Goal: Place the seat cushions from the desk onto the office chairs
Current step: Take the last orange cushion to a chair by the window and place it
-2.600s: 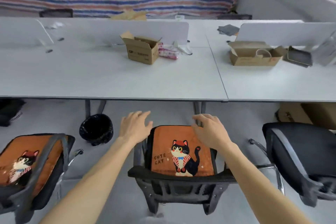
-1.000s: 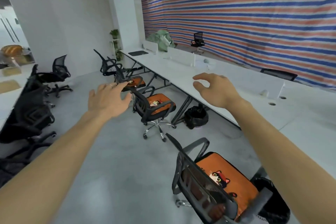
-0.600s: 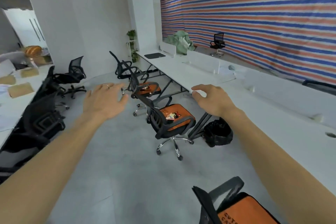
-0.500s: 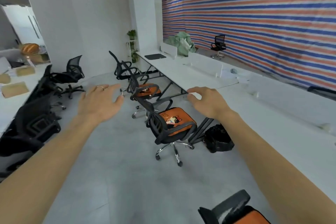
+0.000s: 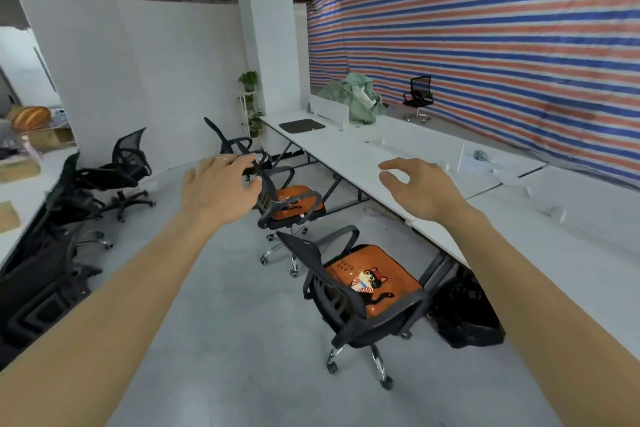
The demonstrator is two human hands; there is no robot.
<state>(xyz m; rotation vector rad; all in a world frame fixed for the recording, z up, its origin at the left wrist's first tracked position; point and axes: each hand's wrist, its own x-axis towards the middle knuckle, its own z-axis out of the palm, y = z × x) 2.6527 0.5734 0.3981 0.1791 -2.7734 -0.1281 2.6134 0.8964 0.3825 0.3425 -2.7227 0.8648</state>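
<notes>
While I reach both arms forward, left grip (image 5: 218, 191) spread, empty, clear of the table (image 5: 346, 152), right grip (image 5: 419, 189) loosely curled, empty, above the table edge, near cushion (image 5: 377, 282) and far cushion (image 5: 294, 191) on chairs (image 5: 311, 255) beside it.

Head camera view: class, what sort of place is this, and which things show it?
Probably an open-plan office, perhaps still being fitted out: a long run of white desks, black mesh office chairs on castors, some with orange seat cushions, and a striped tarpaulin covering the far wall.
</notes>
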